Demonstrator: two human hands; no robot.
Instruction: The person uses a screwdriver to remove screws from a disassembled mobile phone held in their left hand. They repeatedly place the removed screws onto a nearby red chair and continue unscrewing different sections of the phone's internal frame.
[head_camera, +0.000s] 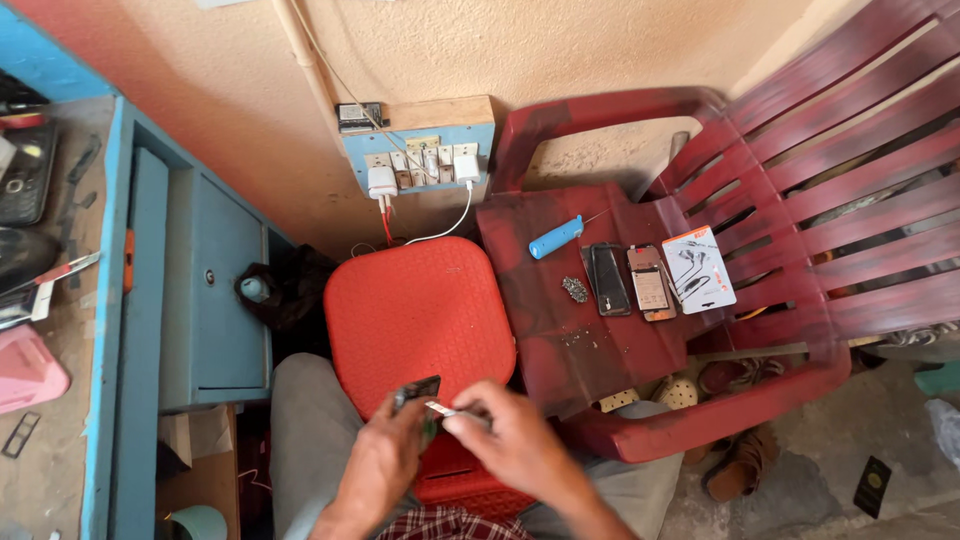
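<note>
Circuit board (418, 392), small and dark, sits in the left hand (385, 462), low in the head view, above the person's lap and just in front of the red stool (420, 310). Left fingers are closed around the board's lower edge. Right hand (515, 440) has its fingers pressed together, pinching a thin pale tool (441, 409) whose tip meets the board. On the red plastic chair (640, 330) to the right lie a blue-handled screwdriver (556, 237), a cluster of small screws (575, 289), two opened phones (630, 280) and a white packet (699, 268). A blue desk (140, 300) stands at left.
</note>
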